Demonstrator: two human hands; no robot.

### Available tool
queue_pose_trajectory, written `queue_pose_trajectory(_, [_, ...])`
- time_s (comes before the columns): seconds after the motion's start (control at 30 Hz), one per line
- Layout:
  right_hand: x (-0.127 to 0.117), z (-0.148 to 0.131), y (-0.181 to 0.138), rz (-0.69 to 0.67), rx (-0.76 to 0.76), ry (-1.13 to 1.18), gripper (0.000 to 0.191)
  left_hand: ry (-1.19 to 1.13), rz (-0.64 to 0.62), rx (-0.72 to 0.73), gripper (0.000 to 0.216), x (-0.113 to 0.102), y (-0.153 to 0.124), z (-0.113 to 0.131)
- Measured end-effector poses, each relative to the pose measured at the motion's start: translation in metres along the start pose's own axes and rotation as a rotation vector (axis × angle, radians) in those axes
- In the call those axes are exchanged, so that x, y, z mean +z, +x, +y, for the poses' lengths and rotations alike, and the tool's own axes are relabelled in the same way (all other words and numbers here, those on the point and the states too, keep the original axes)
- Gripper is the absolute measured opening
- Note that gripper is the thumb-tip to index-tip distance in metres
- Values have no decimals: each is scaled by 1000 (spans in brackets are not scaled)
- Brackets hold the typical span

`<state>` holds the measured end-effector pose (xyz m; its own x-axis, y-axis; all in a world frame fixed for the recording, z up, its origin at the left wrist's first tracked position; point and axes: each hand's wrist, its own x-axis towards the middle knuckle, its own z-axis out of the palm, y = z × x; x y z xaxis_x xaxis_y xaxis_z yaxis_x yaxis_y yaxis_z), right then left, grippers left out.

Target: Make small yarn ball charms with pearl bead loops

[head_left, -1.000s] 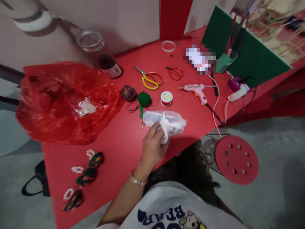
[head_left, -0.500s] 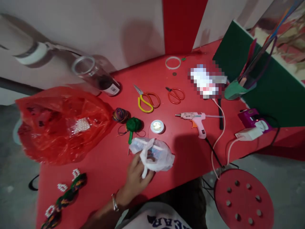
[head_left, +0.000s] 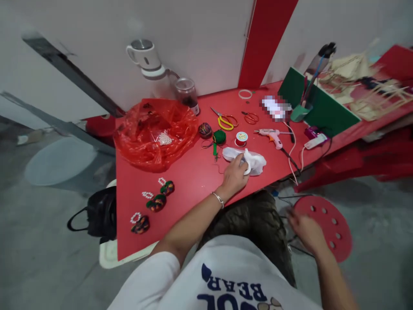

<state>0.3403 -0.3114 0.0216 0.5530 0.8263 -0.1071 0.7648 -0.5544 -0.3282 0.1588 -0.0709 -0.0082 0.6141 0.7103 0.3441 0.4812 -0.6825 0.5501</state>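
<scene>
My left hand (head_left: 236, 174) is at the table's front edge, its fingers closed on the handle of a white plastic bag (head_left: 257, 163) that lies on the red tabletop. My right hand (head_left: 305, 230) hangs off the table beside the red stool; motion smears its fingers, and I cannot tell what they do. Just beyond the bag stands a spool of red thread (head_left: 241, 138) with a white top. Left of it are a green yarn ball (head_left: 220, 137) and a multicoloured yarn ball (head_left: 204, 130).
A red plastic bag (head_left: 135, 148) with white beads (head_left: 164, 138) spreads at left, with several beaded yarn pieces (head_left: 157, 203) in front. Scissors (head_left: 225, 122), red-handled snips (head_left: 251, 118) and a pink glue gun (head_left: 271, 135) with trailing cord lie farther back. A red stool (head_left: 337, 234) stands right.
The view has drawn back and swung left, showing more floor and wall. My right hand has come into sight at the lower right. My left hand stays at the plastic bag.
</scene>
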Motion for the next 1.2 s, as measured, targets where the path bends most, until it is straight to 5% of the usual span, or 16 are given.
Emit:
queue_pose_trajectory(0.1, [-17, -54, 34, 220, -254, 230, 62, -119, 63, 42, 14, 1, -1, -1])
queue_pose_trajectory(0.17, [-21, -104, 63, 228, -445, 124, 84, -233, 114, 103, 20, -2, -2, -3])
queue_pose_trajectory(0.27, [-14, -163, 98, 60, -529, -52, 76, -371, 169, 192, 28, -14, -3, -6])
queue_pose_trajectory(0.33, [-5, -179, 114, 6, -498, -17, 65, -424, 208, 229, 30, -21, -3, -9])
queue_pose_trajectory(0.43, [0, -171, 129, 86, -420, 121, 42, -452, 339, 123, 37, -26, 4, -14])
queue_pose_trajectory(0.57, [-11, -145, 140, 290, -315, 226, 36, -373, 456, -236, 38, -16, 43, -21])
queue_pose_trajectory(0.7, [-19, -134, 154, 533, -93, 196, 41, -288, 325, -225, 61, 2, 100, -32])
queue_pose_trajectory(0.83, [-15, -133, 169, 400, -21, 136, 42, -276, 162, -232, 61, 16, 129, -40])
queue_pose_trajectory(0.93, [-17, -132, 165, 303, -84, 79, 48, -361, 167, -293, 49, 17, 124, -43])
queue_pose_trajectory(1.07, [-33, -138, 138, 515, -194, 6, 73, -704, 369, -432, 42, -1, 98, -41])
queue_pose_trajectory(1.13, [-37, -150, 124, 594, -246, 131, 67, -1020, 419, -560, 43, -19, 83, -37])
queue_pose_trajectory(1.2, [-31, -169, 116, 478, -323, 381, 66, -1332, 390, -662, 45, -40, 69, -32])
